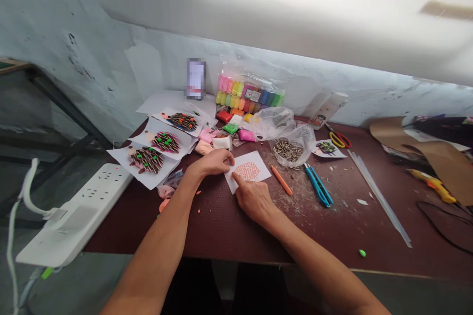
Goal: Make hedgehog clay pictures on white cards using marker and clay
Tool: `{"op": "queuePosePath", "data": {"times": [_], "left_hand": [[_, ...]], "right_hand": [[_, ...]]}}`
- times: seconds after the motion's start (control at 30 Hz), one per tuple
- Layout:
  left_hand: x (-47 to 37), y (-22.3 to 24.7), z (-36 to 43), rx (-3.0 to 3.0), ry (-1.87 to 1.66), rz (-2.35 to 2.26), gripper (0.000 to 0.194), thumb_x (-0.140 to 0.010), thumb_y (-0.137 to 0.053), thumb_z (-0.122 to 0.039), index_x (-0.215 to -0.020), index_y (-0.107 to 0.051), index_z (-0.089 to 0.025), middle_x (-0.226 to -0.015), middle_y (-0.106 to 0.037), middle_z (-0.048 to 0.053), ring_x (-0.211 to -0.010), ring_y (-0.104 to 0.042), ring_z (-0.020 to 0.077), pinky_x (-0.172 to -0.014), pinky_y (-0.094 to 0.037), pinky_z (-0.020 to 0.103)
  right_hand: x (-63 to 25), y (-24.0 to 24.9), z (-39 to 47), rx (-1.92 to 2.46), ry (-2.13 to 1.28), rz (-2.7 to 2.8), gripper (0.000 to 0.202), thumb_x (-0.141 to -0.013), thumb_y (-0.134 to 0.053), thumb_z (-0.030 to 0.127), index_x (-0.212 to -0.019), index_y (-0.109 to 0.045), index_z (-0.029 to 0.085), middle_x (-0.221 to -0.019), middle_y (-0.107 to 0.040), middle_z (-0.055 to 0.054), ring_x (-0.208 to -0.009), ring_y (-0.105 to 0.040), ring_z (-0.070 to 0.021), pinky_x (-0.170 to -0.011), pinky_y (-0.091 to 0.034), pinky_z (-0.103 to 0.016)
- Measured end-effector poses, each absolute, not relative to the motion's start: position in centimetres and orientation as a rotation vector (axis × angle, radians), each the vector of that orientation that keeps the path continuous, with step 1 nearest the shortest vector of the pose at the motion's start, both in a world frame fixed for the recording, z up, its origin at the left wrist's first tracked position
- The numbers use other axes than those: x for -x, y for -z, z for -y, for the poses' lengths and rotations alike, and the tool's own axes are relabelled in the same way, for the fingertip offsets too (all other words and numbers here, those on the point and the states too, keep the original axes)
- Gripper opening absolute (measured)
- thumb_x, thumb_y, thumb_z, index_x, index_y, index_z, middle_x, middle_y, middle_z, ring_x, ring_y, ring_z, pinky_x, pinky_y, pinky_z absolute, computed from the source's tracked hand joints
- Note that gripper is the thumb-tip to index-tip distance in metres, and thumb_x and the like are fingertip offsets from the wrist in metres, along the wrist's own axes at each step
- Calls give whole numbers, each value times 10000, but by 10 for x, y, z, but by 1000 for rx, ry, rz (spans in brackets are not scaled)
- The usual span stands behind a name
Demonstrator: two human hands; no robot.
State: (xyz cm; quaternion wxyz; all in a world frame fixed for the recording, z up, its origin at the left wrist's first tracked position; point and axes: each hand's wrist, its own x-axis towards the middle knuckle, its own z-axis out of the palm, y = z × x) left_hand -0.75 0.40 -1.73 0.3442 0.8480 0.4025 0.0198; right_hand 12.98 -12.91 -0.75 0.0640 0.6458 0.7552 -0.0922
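Note:
A small white paper card (263, 170) lies on the dark red table, bearing an orange, rounded shape (247, 171) with a dotted texture. My left hand (216, 161) is at the card's left edge, its fingers curled and the thumb and fingertips closed on that edge. From the lower right, my right hand (253, 197) reaches over the card's lower part. Its index finger is stretched out, the tip touching the left end of the orange shape; the other fingers are partly hidden. Just right of the card lies an orange stick-like tool (281, 180).
Finished-looking spiky figures on paper (146, 160) lie left. Behind are clay packs (247, 96) and a bag of small dark pieces (288, 150). Rightward lie a blue utility knife (318, 184), scissors (339, 139), clear sticks (380, 199) and a glue gun (434, 184). A power strip (77, 216) stands left.

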Motion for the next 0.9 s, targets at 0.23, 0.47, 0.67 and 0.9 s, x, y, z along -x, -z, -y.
{"op": "queuePosePath", "data": {"times": [0.23, 0.47, 0.67, 0.9], "left_hand": [[8, 18, -4, -2204, -68, -1040, 409, -627, -525, -118, -989, -715, -117, -767, -612, 17, -633, -497, 125, -549, -305, 229], [9, 18, -4, -2183, -67, -1036, 406, -627, -529, -128, -991, -709, -113, -730, -583, 4, -609, -480, 122, -542, -293, 233], [9, 18, -5, -2186, -61, -1035, 418, -614, -526, -135, -987, -714, -114, -746, -600, 11, -617, -489, 127, -552, -300, 241], [8, 16, -3, -2187, -59, -1041, 417, -633, -523, -127, -1006, -708, -107, -763, -602, 16, -624, -489, 125, -558, -313, 235]], "right_hand": [[-130, 8, 129, -1936, 300, -2295, 423, -953, -363, 217, -1356, -491, 235, -939, -756, -106, -869, -709, -234, -697, -420, -287], [-128, 5, 130, -1988, 293, -2245, 464, -946, -365, 206, -1406, -421, 181, -950, -748, -126, -874, -712, -239, -720, -447, -295], [-128, 1, 131, -1968, 296, -2257, 438, -958, -352, 208, -1379, -472, 224, -959, -751, -111, -877, -712, -236, -717, -444, -291], [-126, 1, 131, -1921, 295, -2245, 443, -974, -336, 214, -1396, -468, 233, -938, -756, -112, -869, -715, -233, -693, -428, -280]]}}
